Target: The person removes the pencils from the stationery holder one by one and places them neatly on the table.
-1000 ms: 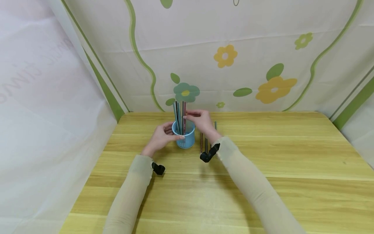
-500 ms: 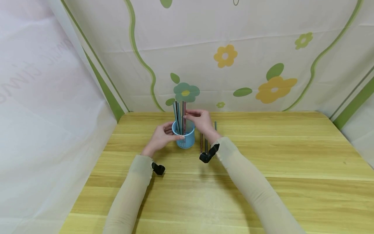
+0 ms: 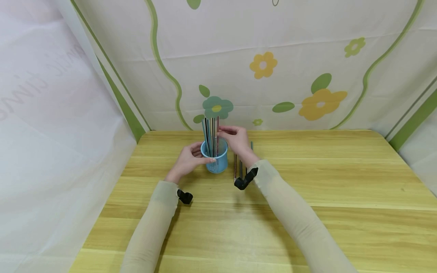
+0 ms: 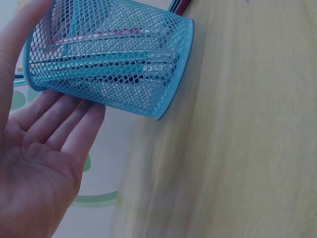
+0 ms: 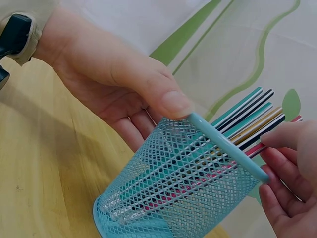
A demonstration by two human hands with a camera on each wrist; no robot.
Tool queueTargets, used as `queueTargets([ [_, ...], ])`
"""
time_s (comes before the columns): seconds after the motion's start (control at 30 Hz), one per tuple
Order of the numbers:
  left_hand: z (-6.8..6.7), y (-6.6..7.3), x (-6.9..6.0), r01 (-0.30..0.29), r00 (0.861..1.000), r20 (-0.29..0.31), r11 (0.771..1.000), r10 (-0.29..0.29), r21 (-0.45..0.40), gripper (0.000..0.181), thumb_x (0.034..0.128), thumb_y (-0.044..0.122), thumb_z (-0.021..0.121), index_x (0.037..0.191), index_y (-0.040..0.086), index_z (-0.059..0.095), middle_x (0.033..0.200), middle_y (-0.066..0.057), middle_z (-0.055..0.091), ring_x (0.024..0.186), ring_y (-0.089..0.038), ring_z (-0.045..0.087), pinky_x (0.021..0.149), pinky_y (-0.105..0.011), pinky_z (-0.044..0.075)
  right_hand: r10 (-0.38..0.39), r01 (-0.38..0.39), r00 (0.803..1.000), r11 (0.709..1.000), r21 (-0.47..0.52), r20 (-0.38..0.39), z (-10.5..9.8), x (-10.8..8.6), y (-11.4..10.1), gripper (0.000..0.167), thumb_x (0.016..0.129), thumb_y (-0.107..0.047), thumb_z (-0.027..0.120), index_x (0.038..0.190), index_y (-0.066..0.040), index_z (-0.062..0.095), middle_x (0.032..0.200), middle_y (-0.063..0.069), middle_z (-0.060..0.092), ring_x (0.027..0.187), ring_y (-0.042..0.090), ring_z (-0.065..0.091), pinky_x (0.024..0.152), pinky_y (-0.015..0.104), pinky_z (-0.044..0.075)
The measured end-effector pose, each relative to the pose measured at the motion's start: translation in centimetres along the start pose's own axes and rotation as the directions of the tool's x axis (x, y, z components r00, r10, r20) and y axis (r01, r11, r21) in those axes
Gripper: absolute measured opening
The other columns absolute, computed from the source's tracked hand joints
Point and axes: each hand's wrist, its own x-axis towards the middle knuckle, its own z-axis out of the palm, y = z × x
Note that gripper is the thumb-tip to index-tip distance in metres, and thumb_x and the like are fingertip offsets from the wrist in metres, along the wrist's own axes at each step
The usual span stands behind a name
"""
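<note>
We list, first, one pale-blue round pencil holder of wire mesh with a smooth rim (image 3: 220, 165), upright on the yellow-brown wood-grained surface (image 3: 211, 235), near its far edge. Item two: a bunch of slim striped pencils (image 3: 207, 134) in teal, black and gold, standing in the holder and leaning to its left side. Item three: one slim red striped pencil (image 3: 218, 123), its lower part inside the holder, just right of the bunch. We record the left hand (image 3: 187, 157) with its grip clamped on the holder, thumb over the near rim and fingers along the left side. We record the right hand (image 3: 236, 139) with its grip together on the red pencil, pinched between thumb and fingers above the rim. Further, we note several loose slim pencils (image 3: 235, 167) lying on the surface just right of the holder, partly hidden by the right arm, so we cannot count them. Both beige sleeves (image 3: 146, 227) carry a small black wrist device (image 3: 185, 196). Behind hangs a white cloth backdrop with printed flowers (image 3: 235, 83).
</note>
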Motion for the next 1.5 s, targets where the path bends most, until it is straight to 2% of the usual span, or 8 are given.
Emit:
queueTargets([
  [0.5, 0.0, 0.0, 0.0, 0.010, 1.000, -0.005, 1.000, -0.010, 0.009, 0.073, 0.0833, 0.010, 0.086, 0.145, -0.004, 0.050, 0.136, -0.020, 0.060, 0.125, -0.034, 0.058, 0.105, -0.036, 0.049, -0.036, 0.044, 0.997, 0.989, 0.141, -0.061, -0.6, 0.4, -0.6, 0.026, 0.092, -0.008, 0.077, 0.117, 0.000, 0.075, 0.108, 0.011, 0.074, 0.094, 0.021, 0.072, 0.084, 0.030, 0.059],
  [0.83, -0.1, -0.1, 0.0, 0.010, 1.000, -0.005, 1.000, -0.010, 0.011, 0.072, 0.0826, 0.011, 0.087, 0.144, -0.004, 0.051, 0.134, -0.019, 0.061, 0.124, -0.034, 0.058, 0.104, -0.035, 0.049, -0.053, 0.067, 0.995, 0.980, 0.185, -0.082, -1.2, 0.1, -1.1, 0.029, 0.093, -0.008, 0.076, 0.120, 0.001, 0.073, 0.107, 0.013, 0.074, 0.094, 0.022, 0.072, 0.091, 0.040, 0.058],
  [1.0, -0.1, -0.2, 0.0, 0.009, 1.000, -0.003, 1.000, -0.009, 0.010, 0.074, 0.0823, 0.010, 0.087, 0.144, -0.004, 0.050, 0.134, -0.020, 0.061, 0.125, -0.034, 0.058, 0.105, -0.036, 0.049, -0.060, 0.084, 0.992, 0.973, 0.214, -0.113, -1.6, 0.1, -1.4, 0.029, 0.092, -0.009, 0.078, 0.119, 0.001, 0.073, 0.106, 0.012, 0.075, 0.092, 0.021, 0.072, 0.091, 0.041, 0.058],
  [1.17, -0.1, -0.2, 0.0, 0.007, 1.000, -0.003, 1.000, -0.007, 0.011, 0.073, 0.0822, 0.009, 0.087, 0.144, -0.005, 0.051, 0.133, -0.020, 0.062, 0.124, -0.035, 0.058, 0.104, -0.036, 0.049, -0.075, 0.118, 0.984, 0.953, 0.280, -0.160, -2.3, 0.4, -1.8, 0.028, 0.090, -0.007, 0.080, 0.116, 0.001, 0.074, 0.104, 0.012, 0.075, 0.090, 0.021, 0.072, 0.090, 0.040, 0.058],
  [1.37, 0.0, -0.2, 0.0, 0.012, 1.000, -0.010, 1.000, -0.012, 0.016, 0.072, 0.0822, 0.009, 0.087, 0.143, -0.005, 0.051, 0.133, -0.020, 0.061, 0.124, -0.035, 0.058, 0.104, -0.035, 0.049, -0.082, 0.161, 0.973, 0.912, 0.377, -0.216, -3.6, 0.4, -3.0, 0.030, 0.089, -0.005, 0.080, 0.117, 0.004, 0.072, 0.103, 0.013, 0.074, 0.089, 0.020, 0.073, 0.086, 0.035, 0.060],
  [1.5, -0.1, -0.2, 0.0, 0.015, 1.000, -0.008, 1.000, -0.015, 0.016, 0.073, 0.0827, 0.009, 0.087, 0.144, -0.005, 0.050, 0.134, -0.021, 0.061, 0.124, -0.035, 0.058, 0.105, -0.036, 0.049, -0.086, 0.175, 0.969, 0.897, 0.405, -0.230, -4.6, 0.3, -3.5, 0.034, 0.089, -0.005, 0.080, 0.120, 0.006, 0.071, 0.104, 0.014, 0.074, 0.090, 0.021, 0.073, 0.089, 0.038, 0.059],
])
